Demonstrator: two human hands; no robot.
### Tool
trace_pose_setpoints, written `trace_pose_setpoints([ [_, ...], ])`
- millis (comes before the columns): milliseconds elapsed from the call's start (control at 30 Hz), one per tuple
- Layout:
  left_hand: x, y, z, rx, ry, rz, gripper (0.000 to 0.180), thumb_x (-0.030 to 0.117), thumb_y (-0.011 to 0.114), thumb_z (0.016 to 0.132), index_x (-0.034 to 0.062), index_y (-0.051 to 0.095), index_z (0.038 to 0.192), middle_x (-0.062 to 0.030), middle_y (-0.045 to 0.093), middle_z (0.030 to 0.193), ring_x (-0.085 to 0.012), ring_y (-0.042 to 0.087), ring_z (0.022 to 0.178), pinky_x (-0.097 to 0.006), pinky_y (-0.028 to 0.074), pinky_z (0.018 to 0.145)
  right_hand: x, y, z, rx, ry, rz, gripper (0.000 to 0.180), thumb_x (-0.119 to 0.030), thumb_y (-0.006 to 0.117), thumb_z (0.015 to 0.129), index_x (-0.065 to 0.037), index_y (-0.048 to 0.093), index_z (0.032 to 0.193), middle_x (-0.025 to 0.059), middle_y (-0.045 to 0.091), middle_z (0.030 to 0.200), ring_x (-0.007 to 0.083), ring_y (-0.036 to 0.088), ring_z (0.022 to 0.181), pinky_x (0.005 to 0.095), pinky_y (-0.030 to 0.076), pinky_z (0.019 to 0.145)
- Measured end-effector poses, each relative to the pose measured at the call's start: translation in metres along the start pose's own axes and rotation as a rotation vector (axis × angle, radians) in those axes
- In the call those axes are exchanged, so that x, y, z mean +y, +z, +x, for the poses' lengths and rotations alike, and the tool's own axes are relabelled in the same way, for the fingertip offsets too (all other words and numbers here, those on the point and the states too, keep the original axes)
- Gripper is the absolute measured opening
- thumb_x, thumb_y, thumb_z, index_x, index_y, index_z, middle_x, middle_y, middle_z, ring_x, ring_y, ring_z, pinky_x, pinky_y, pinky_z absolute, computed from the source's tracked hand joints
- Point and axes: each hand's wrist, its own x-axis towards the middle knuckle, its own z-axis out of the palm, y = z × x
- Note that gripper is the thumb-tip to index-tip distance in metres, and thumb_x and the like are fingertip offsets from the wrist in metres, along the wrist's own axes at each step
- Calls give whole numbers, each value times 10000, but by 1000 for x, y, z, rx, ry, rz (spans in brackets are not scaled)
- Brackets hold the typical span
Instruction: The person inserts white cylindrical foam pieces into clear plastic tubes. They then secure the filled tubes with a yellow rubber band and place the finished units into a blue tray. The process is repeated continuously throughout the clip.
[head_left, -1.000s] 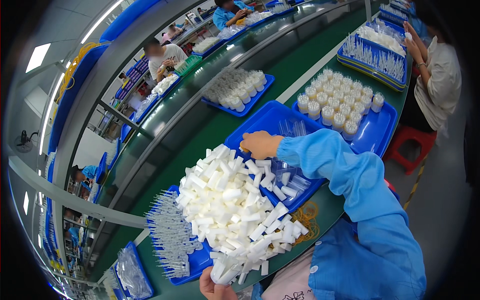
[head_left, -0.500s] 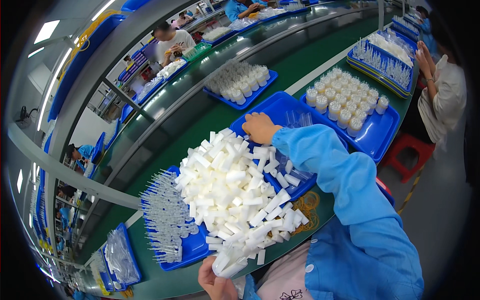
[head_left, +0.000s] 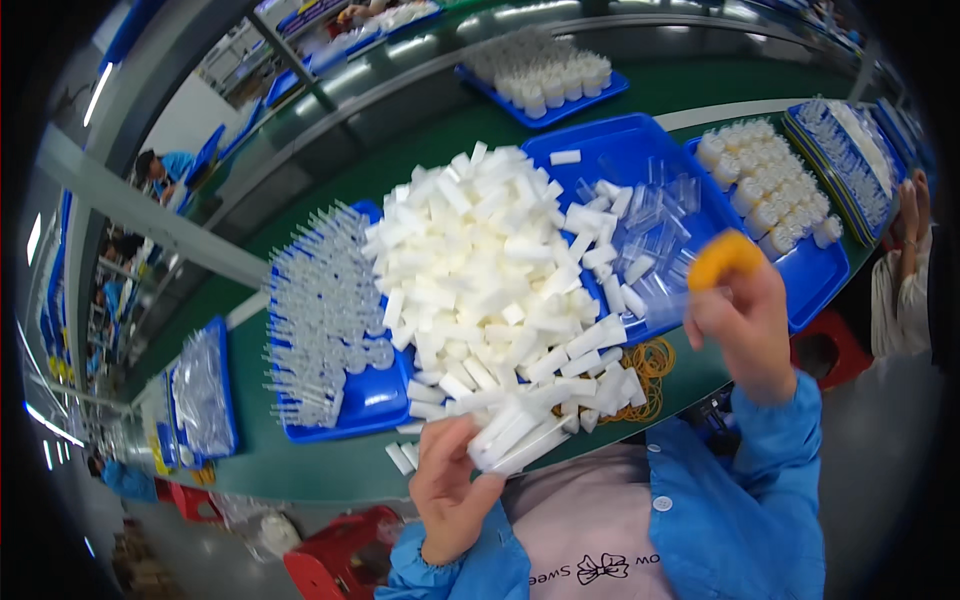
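Note:
Close to the table's near edge, my left hand (head_left: 455,490) is closed round a bundle of clear plastic tubes with white inside (head_left: 515,435). Raised over the near right part of the blue tray, my right hand (head_left: 745,325) has its fingers curled together. An orange cover or wrap (head_left: 722,260) is round a finger there, blurred by motion. A faint see-through strip like a clear tube (head_left: 680,300) runs left from those fingertips. Beyond the bundle rises a big heap of white foam pieces (head_left: 480,270). Loose clear tubes (head_left: 655,225) lie in the blue tray (head_left: 555,135).
Orange rubber bands (head_left: 650,375) lie by the heap's right side. To the left is a tray packed with clear stemmed parts (head_left: 325,310). At right, a tray holds capped white bundles (head_left: 765,185). Red stools (head_left: 345,560) stand below the table. A co-worker's hands (head_left: 910,205) show at far right.
My right hand has come from the blue tray's far left side to its near right side. The left hand with the bundle has risen slightly. The view has swung to the right and down.

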Motion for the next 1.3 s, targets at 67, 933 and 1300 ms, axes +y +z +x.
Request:
trace_pose_setpoints([
  [67,0,11,6,-57,9,74,498,23,681,731,-45,539,1204,-137,461,1140,-233,497,1059,-338,407,914,21,7,-23,44,-37,78,251,-156,645,847,9,550,1011,26,541,817,68,511,656,208,434,613],
  [933,3,31,14,-255,219,487,457,111,720,655,-44,621,1073,-157,474,1044,-238,544,874,-311,472,704,49,40,-36,112,-223,106,342,-58,762,726,43,588,1002,111,599,873,163,590,751,278,463,701],
  [1300,7,32,15,-212,153,490,444,48,758,640,-4,643,1065,-145,474,1089,-223,551,904,-297,490,759,49,37,-33,10,-189,2,310,-153,721,767,33,598,983,110,604,873,189,572,795,296,450,717],
])
